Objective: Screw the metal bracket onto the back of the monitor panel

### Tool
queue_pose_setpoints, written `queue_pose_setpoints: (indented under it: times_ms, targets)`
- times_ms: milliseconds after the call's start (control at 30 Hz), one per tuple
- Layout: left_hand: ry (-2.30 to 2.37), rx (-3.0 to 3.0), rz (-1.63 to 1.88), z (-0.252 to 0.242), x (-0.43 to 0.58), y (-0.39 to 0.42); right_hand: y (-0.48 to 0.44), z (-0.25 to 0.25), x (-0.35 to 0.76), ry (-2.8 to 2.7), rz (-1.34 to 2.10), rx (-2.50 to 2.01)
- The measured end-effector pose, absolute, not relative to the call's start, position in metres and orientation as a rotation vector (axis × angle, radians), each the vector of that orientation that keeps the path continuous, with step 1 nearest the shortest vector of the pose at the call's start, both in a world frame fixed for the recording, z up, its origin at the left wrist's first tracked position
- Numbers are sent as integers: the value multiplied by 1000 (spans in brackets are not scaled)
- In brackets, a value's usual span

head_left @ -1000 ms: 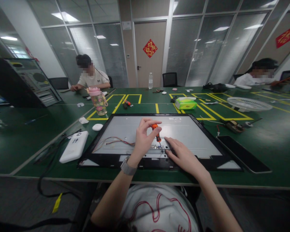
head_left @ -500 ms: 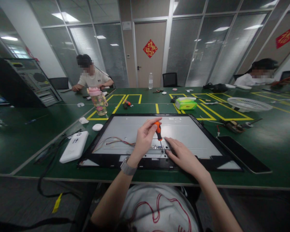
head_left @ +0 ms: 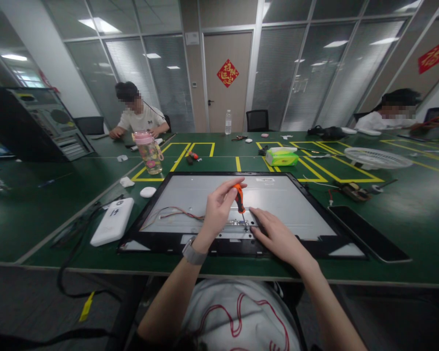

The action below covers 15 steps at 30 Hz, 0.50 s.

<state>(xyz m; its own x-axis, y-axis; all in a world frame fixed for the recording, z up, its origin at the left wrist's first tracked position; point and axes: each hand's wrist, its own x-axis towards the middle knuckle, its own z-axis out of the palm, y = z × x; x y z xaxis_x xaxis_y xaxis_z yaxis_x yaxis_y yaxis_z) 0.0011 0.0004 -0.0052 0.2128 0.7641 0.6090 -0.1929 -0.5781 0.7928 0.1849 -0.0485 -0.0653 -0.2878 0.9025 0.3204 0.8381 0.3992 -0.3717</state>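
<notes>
A screen panel [head_left: 292, 200] with a silver-grey back and a black frame lies flat before me. My left hand [head_left: 219, 207], with a watch [head_left: 194, 251] on its wrist, grips an orange and black screwdriver [head_left: 240, 200]. Its shaft points down, slightly tilted, and the tip meets a small metal bracket [head_left: 237, 223] near the panel's front edge. My right hand [head_left: 276, 234] rests beside the tip with fingers stretched over the panel, the fingertips by the bracket. Thin coloured wires [head_left: 181, 210] run left from there across the panel.
Left of the panel are a white power bank [head_left: 112, 222], a white oval object [head_left: 148, 192] and a pink-lidded bottle [head_left: 149, 155]. A black phone-like slab [head_left: 368, 233] lies to the right. Farther back are a green packet [head_left: 281, 157], a white fan grille [head_left: 376, 158] and two seated people.
My hands and the screwdriver stay in nearly the same place. The screwdriver's handle looks slightly turned. The person at the left has shifted a little.
</notes>
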Motion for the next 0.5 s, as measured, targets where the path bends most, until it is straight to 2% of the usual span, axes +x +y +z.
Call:
queue_pose_setpoints:
  times_ms: [200, 500]
  targets:
    - [627, 1720, 1659, -7, 2, 3, -47, -67, 185, -2185, 178, -1483]
    - [497, 1594, 1479, -8, 2, 2, -47, -68, 185, -2185, 182, -1477]
